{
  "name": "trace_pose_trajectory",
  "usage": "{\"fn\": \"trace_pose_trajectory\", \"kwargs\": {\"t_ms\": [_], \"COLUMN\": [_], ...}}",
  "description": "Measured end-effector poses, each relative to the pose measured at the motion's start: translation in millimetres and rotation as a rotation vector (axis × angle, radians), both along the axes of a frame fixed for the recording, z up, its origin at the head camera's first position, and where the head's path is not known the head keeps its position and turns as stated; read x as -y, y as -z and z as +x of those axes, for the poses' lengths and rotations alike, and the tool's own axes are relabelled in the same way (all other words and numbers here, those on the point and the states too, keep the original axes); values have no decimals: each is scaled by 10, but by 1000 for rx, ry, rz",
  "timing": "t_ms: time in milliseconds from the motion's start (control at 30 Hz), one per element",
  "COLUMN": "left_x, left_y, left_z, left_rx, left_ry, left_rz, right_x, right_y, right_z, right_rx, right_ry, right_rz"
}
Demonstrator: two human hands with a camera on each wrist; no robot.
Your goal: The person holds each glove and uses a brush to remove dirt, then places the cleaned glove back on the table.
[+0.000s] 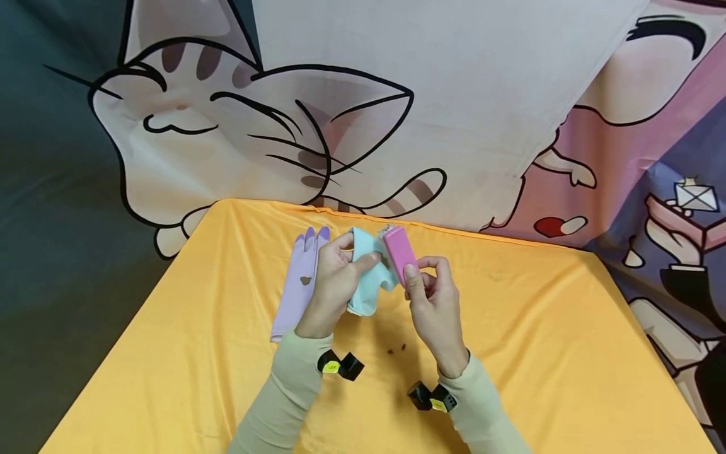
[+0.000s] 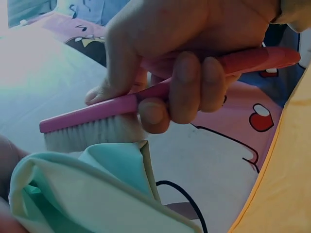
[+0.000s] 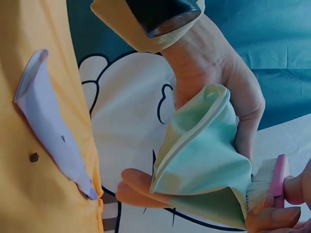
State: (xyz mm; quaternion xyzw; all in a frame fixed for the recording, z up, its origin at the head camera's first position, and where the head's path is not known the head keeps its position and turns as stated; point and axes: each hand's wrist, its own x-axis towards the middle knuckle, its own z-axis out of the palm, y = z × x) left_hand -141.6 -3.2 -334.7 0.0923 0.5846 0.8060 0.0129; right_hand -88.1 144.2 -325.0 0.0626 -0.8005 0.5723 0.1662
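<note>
In the head view my left hand grips a mint-green rubber glove above the table, thumb on its near face. My right hand holds a pink brush beside it, bristles facing the glove. The left wrist view shows the brush's white bristles just over the glove, with right fingers curled round the handle. In the right wrist view the bristles meet the edge of the glove, whose cuff gapes. Contact is hard to judge. Most of the left fingers are hidden behind the glove.
A lavender rubber glove with a dark mark lies on the yellow-orange tablecloth, left of my hands. Small dark bits lie below them. A cartoon-printed backdrop rises behind the table's far edge.
</note>
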Motion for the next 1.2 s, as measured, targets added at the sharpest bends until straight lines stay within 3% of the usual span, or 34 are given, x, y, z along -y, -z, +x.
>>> {"fn": "trace_pose_trajectory", "kwargs": {"t_ms": [200, 467, 667, 833, 1000, 1200], "left_x": [15, -28, -92, -86, -45, 16], "left_y": [-10, -63, -28, -29, -49, -35], "left_z": [6, 40, 34, 41, 41, 7], "left_rx": [21, 15, 17, 15, 62, 92], "left_ry": [7, 69, 104, 43, 5, -1], "left_rz": [-15, -100, -131, -90, 26, 63], "right_x": [15, -103, -96, -34, 32, 12], "right_y": [-113, 90, 86, -63, -181, -119], "right_z": [67, -12, -23, 30, 83, 51], "right_rx": [51, -19, -42, 12, 53, 75], "right_ry": [9, -44, -52, -17, 7, -18], "right_rz": [-8, -108, -125, -58, 32, 24]}}
